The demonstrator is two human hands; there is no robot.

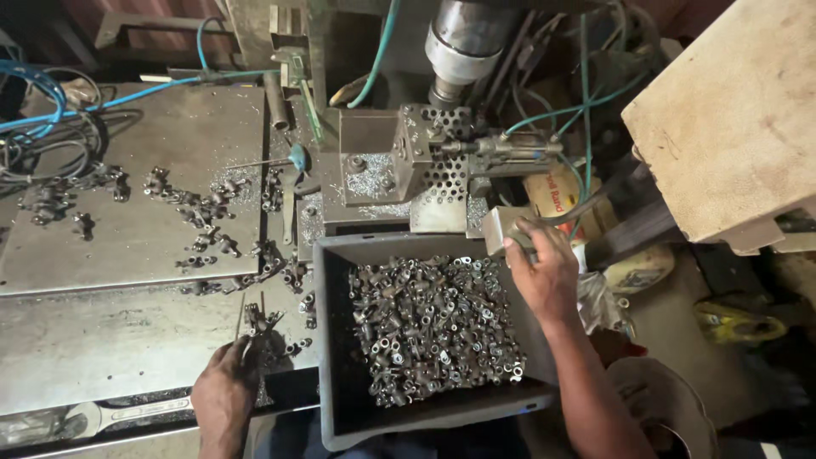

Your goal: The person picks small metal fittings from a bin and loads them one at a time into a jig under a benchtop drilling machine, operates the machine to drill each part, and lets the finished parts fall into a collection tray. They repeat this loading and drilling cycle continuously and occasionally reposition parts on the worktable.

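Though fingers curl unseen, right hand (544,272) grips bin (333,340) rim.

Steel bench (102,340) under scattered fittings (204,217)

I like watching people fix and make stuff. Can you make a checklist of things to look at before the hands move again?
1. Grey bin sits flat, nothing spilling: ok. The metal parts lie piled inside.
2. Right hand clear of the drill head: ok. It rests at the bin's far right corner, on a small metal block.
3. Left hand has a firm hold: cannot tell. It pinches thin metal pieces at the table edge.
4. Steel table tidy: not ok. Loose parts and shavings lie scattered.
5. Hoses away from both hands: ok.
6. Machine stopped: cannot tell.
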